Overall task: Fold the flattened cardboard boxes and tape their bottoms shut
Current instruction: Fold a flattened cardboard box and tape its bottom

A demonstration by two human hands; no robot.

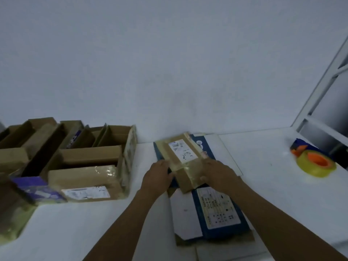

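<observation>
Flattened brown box lies on top of the flat stack, mid-table, close to the far wall. Left hand and right hand grip its near side edges, fingers curled round. Likely light, stiff in the panels, floppy at creases, slick where taped, so hold bare card edges. Open table to the right; folded boxes crowd the left; tape roll far right.

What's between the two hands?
Head view: a flattened brown box, with the left hand and right hand gripping its opposite edges.
</observation>
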